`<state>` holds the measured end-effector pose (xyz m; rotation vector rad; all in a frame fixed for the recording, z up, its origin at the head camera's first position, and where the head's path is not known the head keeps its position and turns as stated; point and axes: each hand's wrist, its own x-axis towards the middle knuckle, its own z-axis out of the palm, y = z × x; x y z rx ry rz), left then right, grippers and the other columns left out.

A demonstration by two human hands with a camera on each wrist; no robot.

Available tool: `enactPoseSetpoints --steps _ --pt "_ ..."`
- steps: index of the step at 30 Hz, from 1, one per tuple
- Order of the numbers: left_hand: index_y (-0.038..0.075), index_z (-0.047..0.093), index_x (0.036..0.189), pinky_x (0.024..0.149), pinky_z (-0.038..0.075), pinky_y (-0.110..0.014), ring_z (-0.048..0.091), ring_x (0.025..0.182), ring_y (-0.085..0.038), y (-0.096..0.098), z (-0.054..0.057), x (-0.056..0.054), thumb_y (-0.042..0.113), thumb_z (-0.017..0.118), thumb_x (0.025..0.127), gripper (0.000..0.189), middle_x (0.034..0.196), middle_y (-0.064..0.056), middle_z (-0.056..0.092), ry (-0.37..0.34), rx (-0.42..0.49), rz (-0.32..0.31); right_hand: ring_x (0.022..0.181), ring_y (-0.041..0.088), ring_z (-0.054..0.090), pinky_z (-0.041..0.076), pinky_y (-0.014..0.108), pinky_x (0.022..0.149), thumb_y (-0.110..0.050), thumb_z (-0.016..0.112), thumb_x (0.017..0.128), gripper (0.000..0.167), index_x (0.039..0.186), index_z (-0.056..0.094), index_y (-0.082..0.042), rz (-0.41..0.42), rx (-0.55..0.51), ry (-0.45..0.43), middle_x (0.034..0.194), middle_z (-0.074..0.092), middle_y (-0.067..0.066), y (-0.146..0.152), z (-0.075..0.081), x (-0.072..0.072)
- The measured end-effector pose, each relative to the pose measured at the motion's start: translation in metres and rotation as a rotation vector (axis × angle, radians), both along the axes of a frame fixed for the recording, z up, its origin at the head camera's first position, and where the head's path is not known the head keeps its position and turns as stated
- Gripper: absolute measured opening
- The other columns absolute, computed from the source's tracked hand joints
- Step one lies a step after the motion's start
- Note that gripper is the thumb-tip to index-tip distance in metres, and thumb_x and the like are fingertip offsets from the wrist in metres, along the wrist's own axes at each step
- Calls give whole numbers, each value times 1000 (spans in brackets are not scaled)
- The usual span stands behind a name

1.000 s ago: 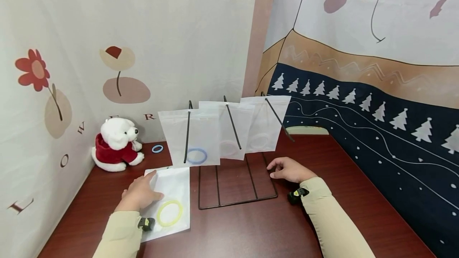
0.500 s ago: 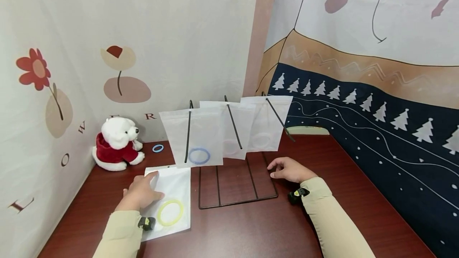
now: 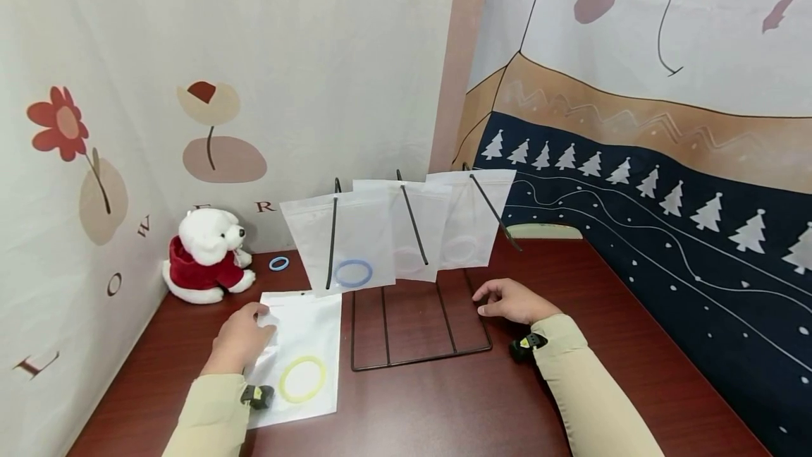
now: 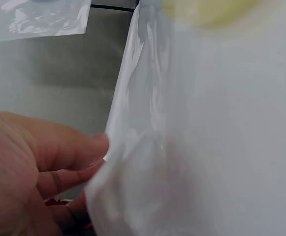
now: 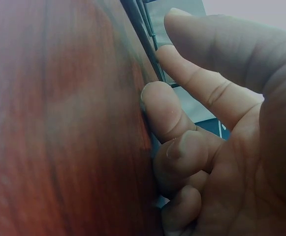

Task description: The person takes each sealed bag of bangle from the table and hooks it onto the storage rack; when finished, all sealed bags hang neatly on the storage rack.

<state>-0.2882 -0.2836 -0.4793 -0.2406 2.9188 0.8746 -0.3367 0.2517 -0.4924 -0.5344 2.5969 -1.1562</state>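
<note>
Where the left hand (image 3: 240, 339) earlier lay flat, its grip now pinches the corner of the pouch (image 3: 298, 355) holding the yellow ring (image 3: 302, 379), lifting it off the desk (image 3: 444, 407); the right hand (image 3: 512, 300) rests loosely curled, grasping nothing, beside the wire rack (image 3: 419, 330).

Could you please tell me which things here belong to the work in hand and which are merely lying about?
In hand: left hand pinching the flat bag holding a yellow ring; wire rack with hung bags; right hand resting by the rack.

Lying about: plush bear; loose blue ring.
</note>
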Motion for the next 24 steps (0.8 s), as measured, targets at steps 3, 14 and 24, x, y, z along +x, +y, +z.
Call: enactPoseSetpoints --steps 3,14,24 --pt "-4 55 133 99 47 -64 56 115 -46 -2 -1 0 11 61 100 37 130 -35 57 65 70 12 81 18 55 49 34 73 -14 77 94 24 117 75 -5 -1 -6 0 90 65 5 0 0 0" --pt "-1 52 142 115 37 -62 41 139 -47 0 1 1 -1 45 95 48 147 -34 46 156 308 58 83 19 55 49 34 75 -14 78 95 24 117 75 -6 -16 -15 -18 93 66 6 -1 1 1" --pt "-1 49 153 126 23 -64 23 158 -43 -2 4 -2 0 40 97 56 166 -28 34 142 375 121 80 19 55 49 35 73 -14 78 94 25 118 74 -5 -4 -14 -15 90 65 6 0 0 1"
